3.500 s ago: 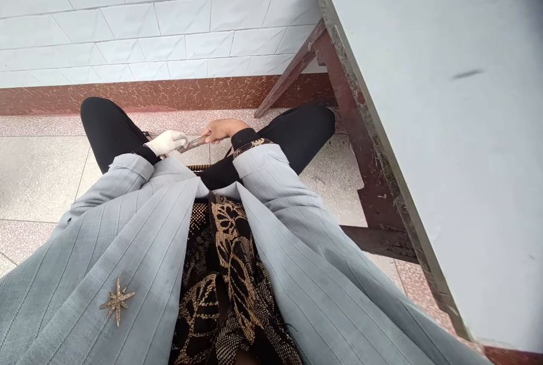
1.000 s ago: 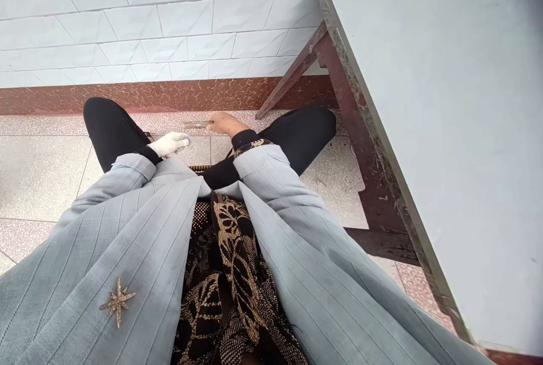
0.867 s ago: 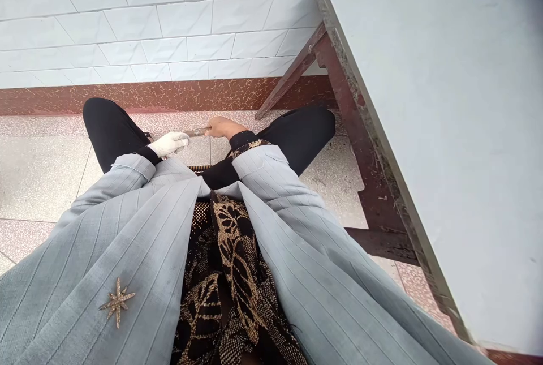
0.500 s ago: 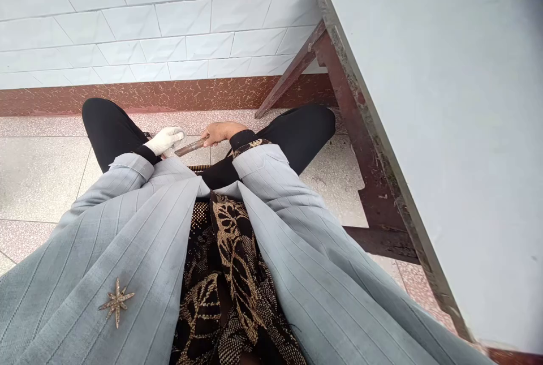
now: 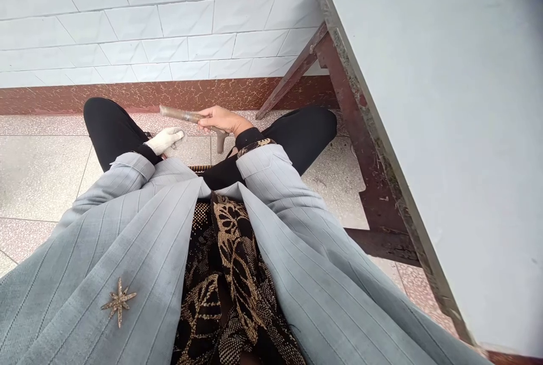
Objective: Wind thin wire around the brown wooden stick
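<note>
I see a brown stick (image 5: 173,113) in my right hand (image 5: 223,120), far away from where I sit. My right fingers are closed around it. The long end sticks out to the left of those fingers, and shiny rings (image 5: 186,116) go around it there. A bent end (image 5: 220,141) pokes out below the same fingers. The stick is up off the floor (image 5: 55,172).

My left hand (image 5: 166,140) has a white glove on. It is just under the long end, near it but apart. Its fingers are curled in, and I can't tell if they hold anything small.

Black trousers (image 5: 106,133) cover the bent knees, one on each side of my fingers. Past the fingers is a red-brown strip (image 5: 148,96), with white wall tiles (image 5: 127,42) above it. A pale table (image 5: 445,127) is well to the right of my right fingers. Back from my left fingers, a gold star pin (image 5: 119,301) sits on the grey jacket (image 5: 85,229).
</note>
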`<state>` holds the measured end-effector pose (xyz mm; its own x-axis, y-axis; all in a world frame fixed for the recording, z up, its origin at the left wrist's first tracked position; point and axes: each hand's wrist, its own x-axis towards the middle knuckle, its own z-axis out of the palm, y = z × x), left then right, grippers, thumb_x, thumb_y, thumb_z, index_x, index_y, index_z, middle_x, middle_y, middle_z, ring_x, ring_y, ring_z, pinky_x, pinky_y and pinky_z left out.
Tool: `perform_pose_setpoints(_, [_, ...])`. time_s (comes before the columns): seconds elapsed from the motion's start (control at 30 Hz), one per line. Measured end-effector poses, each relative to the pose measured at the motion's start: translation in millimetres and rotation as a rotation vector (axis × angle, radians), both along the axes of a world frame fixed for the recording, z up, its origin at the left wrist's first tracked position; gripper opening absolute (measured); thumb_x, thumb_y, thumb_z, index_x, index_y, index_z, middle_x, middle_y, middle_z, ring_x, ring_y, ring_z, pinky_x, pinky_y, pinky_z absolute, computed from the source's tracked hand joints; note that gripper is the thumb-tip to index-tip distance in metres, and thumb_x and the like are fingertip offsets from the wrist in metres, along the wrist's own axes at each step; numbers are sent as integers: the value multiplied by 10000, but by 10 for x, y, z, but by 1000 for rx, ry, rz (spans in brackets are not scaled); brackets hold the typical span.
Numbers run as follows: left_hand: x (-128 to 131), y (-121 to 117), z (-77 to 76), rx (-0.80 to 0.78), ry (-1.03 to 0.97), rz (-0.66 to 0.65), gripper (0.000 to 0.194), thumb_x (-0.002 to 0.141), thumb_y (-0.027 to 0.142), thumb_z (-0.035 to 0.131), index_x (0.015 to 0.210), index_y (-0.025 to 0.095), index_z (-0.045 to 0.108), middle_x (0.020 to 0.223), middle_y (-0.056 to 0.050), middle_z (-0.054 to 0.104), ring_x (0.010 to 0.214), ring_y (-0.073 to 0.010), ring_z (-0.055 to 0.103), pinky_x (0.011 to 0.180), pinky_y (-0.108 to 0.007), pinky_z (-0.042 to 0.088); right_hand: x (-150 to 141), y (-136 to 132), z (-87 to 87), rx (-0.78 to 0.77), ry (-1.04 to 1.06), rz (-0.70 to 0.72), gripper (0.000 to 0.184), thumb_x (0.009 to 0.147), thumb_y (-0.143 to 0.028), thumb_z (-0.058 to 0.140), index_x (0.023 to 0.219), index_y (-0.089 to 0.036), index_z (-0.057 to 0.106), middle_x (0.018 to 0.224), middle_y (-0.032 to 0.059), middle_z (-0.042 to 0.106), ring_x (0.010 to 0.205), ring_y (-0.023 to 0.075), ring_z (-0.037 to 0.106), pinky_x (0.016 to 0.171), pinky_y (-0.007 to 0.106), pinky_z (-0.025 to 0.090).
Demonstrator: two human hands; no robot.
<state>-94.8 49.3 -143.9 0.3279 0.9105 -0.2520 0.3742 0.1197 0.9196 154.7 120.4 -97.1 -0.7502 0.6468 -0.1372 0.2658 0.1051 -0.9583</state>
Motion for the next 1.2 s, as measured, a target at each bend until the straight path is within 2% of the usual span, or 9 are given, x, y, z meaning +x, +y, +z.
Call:
perform_pose_setpoints(0.07, [43,-36,22,-29,4,-48,300,1002,429,627,868,161,650,597,24,488,542,-97,427,543,-224,366,-31,-10,10,51,-83,-166,207,995,-245,619,1127,-122,722,844,38,685,694,104,559,705,229,485])
perform_pose_setpoints(0.17, [111,-85,81,-53,33,-50,305,982,417,671,827,155,653,574,18,487,536,-100,427,547,-239,353,-55,17,-28,173,-397,-319,238,983,-250,632,1148,-123,748,925,67,706,759,133,585,717,254,462])
perform_pose_setpoints(0.23, [146,-110,132,-59,50,-44,310,975,409,685,803,153,651,559,22,473,529,-99,417,550,-247,342,-54,53,-72,260,-587,-312,267,953,-275,676,1161,-136,768,989,78,715,827,162,602,732,274,438])
perform_pose_setpoints(0.33, [180,-140,208,-65,76,-30,297,969,381,692,784,152,647,553,26,465,529,-100,419,559,-256,340,-47,101,-126,337,-700,-231,290,968,-314,662,1168,-136,777,1050,100,721,906,192,621,756,289,418])
perform_pose_setpoints(0.5, [202,-164,268,-56,95,-25,268,956,339,699,773,153,634,558,33,466,534,-95,419,557,-246,345,-60,115,-144,313,-797,-119,300,991,-313,641,1182,-126,778,1099,136,730,934,215,637,744,304,430])
perform_pose_setpoints(0.7, [185,-142,218,-18,79,1,210,954,266,656,780,151,630,556,32,466,527,-92,406,535,-229,329,-73,67,-120,266,-848,-46,304,1002,-289,638,1215,-124,777,1059,138,752,887,198,657,732,292,441])
perform_pose_setpoints(0.87, [144,-84,140,46,95,21,204,965,185,543,786,147,633,573,29,480,528,-93,400,557,-232,336,-26,16,-98,85,-767,158,256,995,-205,654,1209,-138,778,856,53,726,682,107,589,710,239,449])
perform_pose_setpoints(1.07, [95,-38,91,9,5,92,183,949,265,637,806,151,624,612,28,519,553,-91,440,568,-226,346,28,-8,0,-128,-549,349,274,933,-132,688,1193,-105,770,782,7,683,688,100,584,740,225,478])
perform_pose_setpoints(1.2, [50,-29,40,-78,-127,77,204,938,327,704,862,147,644,681,11,577,568,-85,476,574,-219,379,68,-3,64,-60,-382,314,312,917,-223,727,1215,-143,770,877,28,730,744,115,611,798,245,501])
